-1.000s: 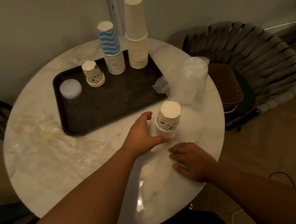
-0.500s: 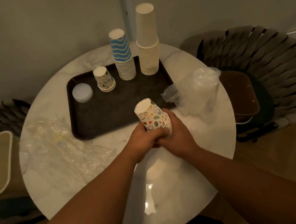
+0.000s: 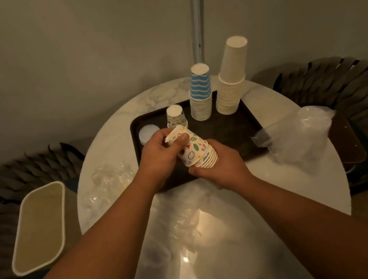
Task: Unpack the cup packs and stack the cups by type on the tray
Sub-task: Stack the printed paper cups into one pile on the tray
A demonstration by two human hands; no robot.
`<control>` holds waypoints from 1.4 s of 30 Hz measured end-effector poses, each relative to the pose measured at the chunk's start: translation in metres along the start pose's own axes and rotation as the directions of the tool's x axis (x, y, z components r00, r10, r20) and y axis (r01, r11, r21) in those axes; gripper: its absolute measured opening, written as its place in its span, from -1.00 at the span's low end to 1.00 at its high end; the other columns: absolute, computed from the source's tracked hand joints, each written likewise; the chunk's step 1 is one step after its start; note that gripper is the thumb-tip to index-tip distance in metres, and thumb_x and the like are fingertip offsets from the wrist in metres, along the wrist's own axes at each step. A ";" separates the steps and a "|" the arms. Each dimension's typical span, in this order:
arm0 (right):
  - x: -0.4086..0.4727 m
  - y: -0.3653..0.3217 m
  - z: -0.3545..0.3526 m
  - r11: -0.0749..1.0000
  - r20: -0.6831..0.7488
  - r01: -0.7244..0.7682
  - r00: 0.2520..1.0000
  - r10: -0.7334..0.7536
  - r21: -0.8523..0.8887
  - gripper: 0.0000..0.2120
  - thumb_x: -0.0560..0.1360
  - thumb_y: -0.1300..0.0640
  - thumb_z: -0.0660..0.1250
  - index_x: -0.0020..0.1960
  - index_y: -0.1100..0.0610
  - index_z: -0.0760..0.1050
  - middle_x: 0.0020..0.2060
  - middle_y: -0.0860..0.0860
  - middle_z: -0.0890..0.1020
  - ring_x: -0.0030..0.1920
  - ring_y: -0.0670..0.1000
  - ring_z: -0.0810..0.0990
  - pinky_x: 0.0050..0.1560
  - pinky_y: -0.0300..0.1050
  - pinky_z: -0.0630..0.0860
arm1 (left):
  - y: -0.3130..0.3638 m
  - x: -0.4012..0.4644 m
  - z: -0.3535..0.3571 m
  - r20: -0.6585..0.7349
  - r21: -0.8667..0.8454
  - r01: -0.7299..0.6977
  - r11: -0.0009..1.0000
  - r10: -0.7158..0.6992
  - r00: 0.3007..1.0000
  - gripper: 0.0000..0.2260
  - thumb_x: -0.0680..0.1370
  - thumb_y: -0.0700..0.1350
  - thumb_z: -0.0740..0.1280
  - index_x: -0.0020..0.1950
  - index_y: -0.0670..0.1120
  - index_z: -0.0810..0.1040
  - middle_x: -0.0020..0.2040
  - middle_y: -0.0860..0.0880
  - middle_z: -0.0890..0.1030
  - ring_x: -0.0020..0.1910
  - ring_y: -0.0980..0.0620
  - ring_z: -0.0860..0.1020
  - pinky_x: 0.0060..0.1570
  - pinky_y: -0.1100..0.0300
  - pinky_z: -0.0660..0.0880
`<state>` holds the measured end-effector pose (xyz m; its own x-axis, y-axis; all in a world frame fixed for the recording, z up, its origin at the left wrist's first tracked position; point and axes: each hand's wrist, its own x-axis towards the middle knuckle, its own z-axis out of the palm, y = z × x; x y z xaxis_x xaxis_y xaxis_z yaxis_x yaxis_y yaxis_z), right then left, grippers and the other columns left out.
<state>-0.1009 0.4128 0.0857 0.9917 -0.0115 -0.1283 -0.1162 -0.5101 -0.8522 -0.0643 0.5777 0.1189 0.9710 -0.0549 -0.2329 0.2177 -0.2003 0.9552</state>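
Observation:
Both hands hold a tilted stack of small patterned cups above the near edge of the dark tray. My left hand grips the stack's upper end, thumb and fingers curled round the top cup. My right hand wraps the rim end from below. On the tray stand a short patterned cup stack, a blue striped stack, a tall plain stack and a pale round lid.
The round marble table carries crumpled clear wrap at the left and a clear plastic bag at the right. A beige bin stands left of the table. Woven chairs flank it.
The patterned stack went from standing on the table to being lifted and tilted in both hands, then carried forward over the tray's near edge. My left hand shifted up to the top cup.

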 end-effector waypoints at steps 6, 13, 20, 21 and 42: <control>0.020 -0.002 0.017 1.000 -0.004 -0.014 1.000 0.014 -0.003 -0.45 0.22 -0.14 0.58 0.13 -0.16 0.45 -0.05 -0.17 0.63 -0.04 -0.15 0.61 0.02 -0.14 0.57 | -0.005 0.025 -0.018 -0.044 0.069 0.004 0.998 -0.001 0.999 -0.63 0.49 0.07 0.43 0.22 -0.02 0.49 0.11 -0.01 0.63 0.05 0.03 0.64 0.01 -0.05 0.63; 0.059 0.015 0.014 0.997 0.019 -0.072 0.997 0.072 0.038 -0.47 0.26 -0.09 0.59 0.08 -0.21 0.36 -0.10 -0.25 0.54 -0.12 -0.27 0.54 -0.06 -0.30 0.48 | 0.023 0.090 -0.060 -0.343 0.079 -0.124 0.989 0.144 0.928 -0.55 0.36 0.26 0.45 0.15 0.10 0.48 0.08 0.03 0.63 0.04 0.05 0.64 0.03 -0.07 0.61; 0.089 0.029 0.003 0.989 0.021 -0.100 0.995 0.099 0.108 -0.46 0.29 -0.05 0.58 0.13 -0.18 0.35 -0.08 -0.28 0.52 -0.12 -0.27 0.52 -0.13 -0.41 0.40 | 0.033 0.152 -0.012 -0.137 0.527 -0.180 0.831 0.292 0.946 -0.44 0.45 0.05 0.47 0.39 -0.06 0.40 0.26 -0.08 0.55 0.21 -0.06 0.52 0.18 0.04 0.50; 0.092 0.031 0.001 0.988 0.020 -0.104 0.995 0.102 0.118 -0.46 0.30 -0.04 0.57 0.14 -0.17 0.34 -0.08 -0.29 0.50 -0.12 -0.28 0.51 -0.16 -0.44 0.38 | 0.028 0.159 -0.004 -0.115 0.568 -0.164 0.806 0.275 0.954 -0.42 0.45 0.03 0.48 0.41 -0.07 0.39 0.29 -0.10 0.54 0.25 -0.08 0.50 0.20 0.06 0.47; 0.105 0.051 -0.023 0.967 0.097 -0.110 0.991 0.090 0.231 -0.41 0.29 -0.05 0.58 0.26 -0.06 0.43 0.07 -0.13 0.61 0.04 -0.15 0.59 0.04 -0.22 0.54 | 0.023 0.112 0.038 0.126 0.230 -0.053 0.972 0.024 0.992 -0.47 0.50 0.08 0.41 0.43 0.00 0.40 0.22 0.07 0.55 0.08 0.20 0.56 0.03 0.23 0.57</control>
<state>-0.0017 0.3663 0.0408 0.9671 0.0266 -0.2530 -0.2344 -0.2929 -0.9270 0.0453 0.5294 0.1078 0.9557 -0.1826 -0.2307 0.1372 -0.4168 0.8986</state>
